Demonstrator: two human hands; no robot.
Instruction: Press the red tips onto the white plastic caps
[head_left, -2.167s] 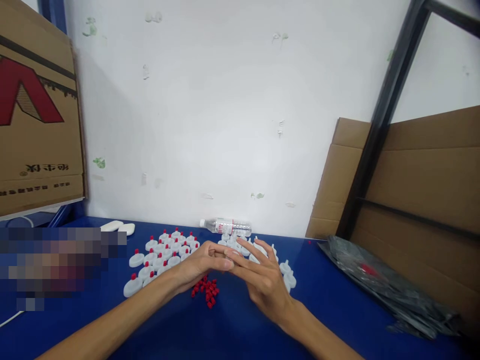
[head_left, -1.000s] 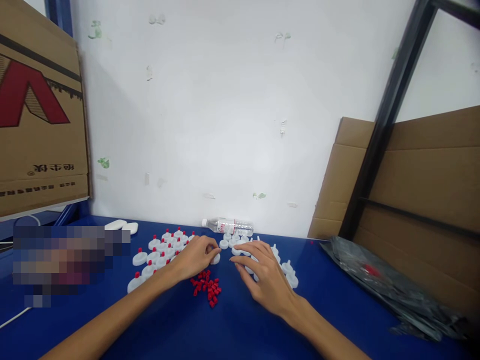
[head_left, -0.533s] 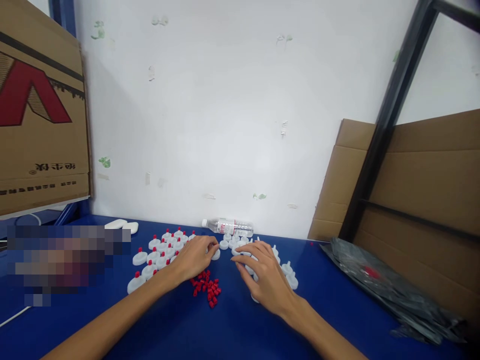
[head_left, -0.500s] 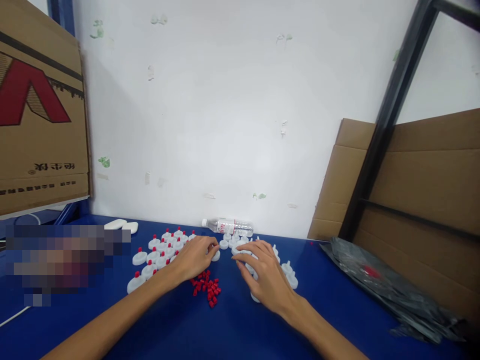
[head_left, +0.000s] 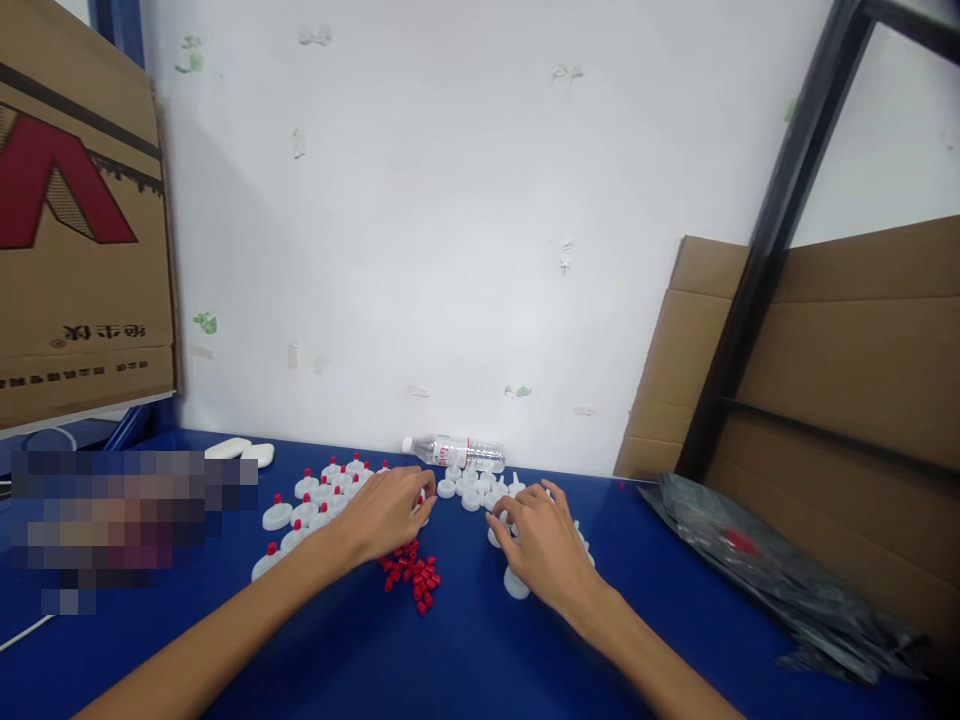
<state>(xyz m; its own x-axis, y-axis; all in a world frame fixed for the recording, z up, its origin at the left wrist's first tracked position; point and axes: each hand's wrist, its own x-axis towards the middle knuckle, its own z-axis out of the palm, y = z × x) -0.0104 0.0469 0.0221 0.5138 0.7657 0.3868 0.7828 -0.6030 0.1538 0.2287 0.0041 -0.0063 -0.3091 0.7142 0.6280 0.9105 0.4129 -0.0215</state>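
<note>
My left hand (head_left: 391, 508) is closed, its fingers curled down around a white nozzle cap (head_left: 426, 517) with a bit of red at its top. Most of that cap is hidden by the fingers. Just below this hand lies a loose heap of small red tip caps (head_left: 420, 578). To its left stand rows of white nozzle caps with red tips (head_left: 276, 516). My right hand (head_left: 541, 545) hovers with fingers bent and apart over a cluster of white nozzle caps (head_left: 516, 585) without red tips; the hand covers part of the cluster.
A clear plastic bottle (head_left: 457, 453) lies on its side against the wall. Two white rounded objects (head_left: 257, 455) rest at the back left. Grey plastic bags (head_left: 772, 570) lie on the right of the blue table (head_left: 465, 660), beside cardboard (head_left: 855, 400). A blurred-out patch covers the left.
My right hand has drawn away to the right from the middle, uncovering white nozzle caps there. My left hand has stayed nearly in place, its fingers a little more curled.
</note>
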